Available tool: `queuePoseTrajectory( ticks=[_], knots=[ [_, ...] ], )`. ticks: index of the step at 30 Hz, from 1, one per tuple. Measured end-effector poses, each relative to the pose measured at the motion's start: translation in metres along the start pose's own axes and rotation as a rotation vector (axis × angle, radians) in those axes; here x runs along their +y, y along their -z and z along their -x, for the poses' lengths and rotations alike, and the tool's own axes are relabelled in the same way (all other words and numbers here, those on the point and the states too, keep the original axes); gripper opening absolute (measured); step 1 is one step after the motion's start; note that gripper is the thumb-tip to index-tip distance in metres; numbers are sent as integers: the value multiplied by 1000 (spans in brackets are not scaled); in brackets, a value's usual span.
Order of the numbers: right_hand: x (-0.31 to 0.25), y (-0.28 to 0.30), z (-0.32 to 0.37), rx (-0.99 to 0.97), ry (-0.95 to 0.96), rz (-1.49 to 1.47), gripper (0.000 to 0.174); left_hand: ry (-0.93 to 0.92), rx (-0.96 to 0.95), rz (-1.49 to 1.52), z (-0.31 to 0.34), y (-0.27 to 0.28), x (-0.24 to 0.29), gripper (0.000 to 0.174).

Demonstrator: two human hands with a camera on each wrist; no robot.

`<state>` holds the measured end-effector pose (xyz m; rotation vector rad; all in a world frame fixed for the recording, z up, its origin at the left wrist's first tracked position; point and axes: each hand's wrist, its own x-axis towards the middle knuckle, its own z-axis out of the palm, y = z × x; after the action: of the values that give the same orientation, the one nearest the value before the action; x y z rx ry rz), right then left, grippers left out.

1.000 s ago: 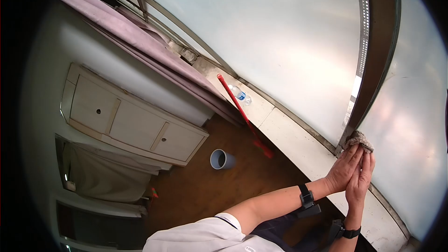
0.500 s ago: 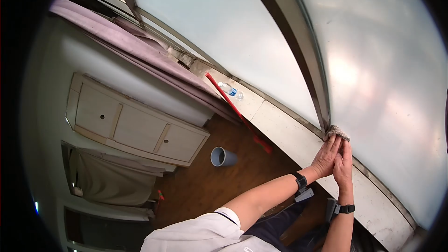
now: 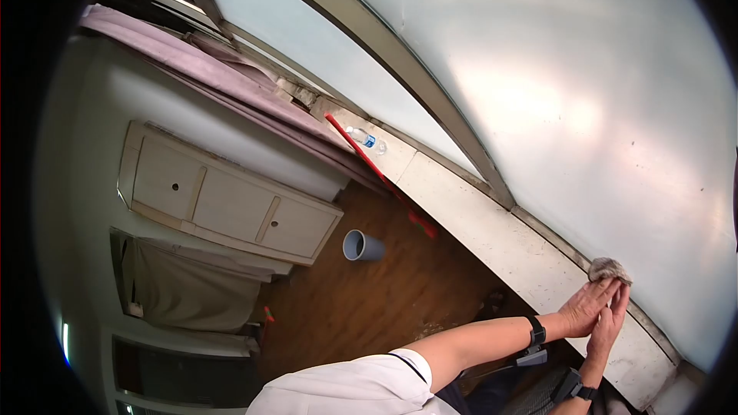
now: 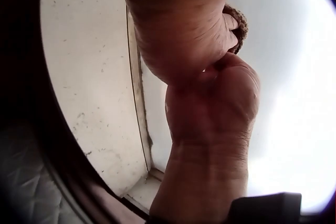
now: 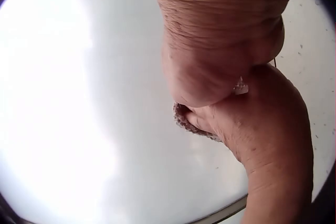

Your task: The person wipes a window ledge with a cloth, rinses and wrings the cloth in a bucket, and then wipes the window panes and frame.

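In the head view, a bunched grey-brown cloth [image 3: 611, 270] lies against the frosted pane [image 3: 569, 107], just above its bottom rail. The left hand [image 3: 586, 312] presses it with extended fingers. Alongside, the right hand [image 3: 608, 332] has its fingers against the left hand and the cloth's lower edge. The left wrist view shows the left hand [image 4: 181, 29] above the right hand [image 4: 212, 100], with the cloth [image 4: 242, 24] beyond the fingers. From the right wrist, the cloth [image 5: 185, 120] curves round the left hand's [image 5: 262, 116] fingertips, partly hidden by the right hand [image 5: 210, 56].
A pale sill [image 3: 461, 211] runs below the panes, bearing a plastic bottle [image 3: 363, 138] at its far end. A red stick [image 3: 357, 150] leans at the sill's edge. On the brown floor stands a blue-grey bin [image 3: 367, 247]; pink curtain [image 3: 231, 92] hangs beyond.
Both hands and the cloth have moved away from the upright window frame, along the pane's bottom edge towards the near end of the sill. The head view has shifted too.
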<state>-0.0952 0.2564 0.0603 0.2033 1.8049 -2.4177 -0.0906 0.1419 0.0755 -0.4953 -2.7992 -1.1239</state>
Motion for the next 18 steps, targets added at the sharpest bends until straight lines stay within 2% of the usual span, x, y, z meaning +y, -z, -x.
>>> queuePoseTrajectory(
  ticks=[2, 5, 6, 8, 11, 12, 13, 14, 15, 17, 18],
  knots=[
    [-32, 28, 14, 97, -48, -141, 77, -121, -60, -16, -14, -9, 32, 77],
    [-64, 80, 26, 186, 3, -164, 73, -344, -110, -14, -43, -13, 76, 73],
    [-75, 89, 31, 249, 10, -174, 71, -344, -110, -12, -50, -21, 86, 73],
    [-104, 103, 36, 345, 57, -201, 70, -594, 140, -168, -68, -29, 107, 72],
    [-121, 145, 40, 406, 110, -296, 63, -690, 278, -147, -89, -22, 139, 61],
    [-123, 161, 42, 403, 340, 354, 66, -695, 278, -151, -94, -19, 147, 61],
    [-138, 149, 39, 369, 554, 1009, 71, -703, 381, -159, -98, -14, 154, 55],
    [-144, 131, 40, 451, 646, 1070, 65, -711, 485, -167, -101, -8, 155, 50],
    [-162, 88, 37, 456, 649, 1064, 65, -718, 483, -171, -103, 2, 153, 50],
    [-194, 13, 30, 430, 565, 10, 55, -699, 500, -73, -100, 30, 147, 41],
    [-195, -11, 25, 469, 616, 58, 51, -684, 498, -40, -98, 57, 141, 39]
  ],
)
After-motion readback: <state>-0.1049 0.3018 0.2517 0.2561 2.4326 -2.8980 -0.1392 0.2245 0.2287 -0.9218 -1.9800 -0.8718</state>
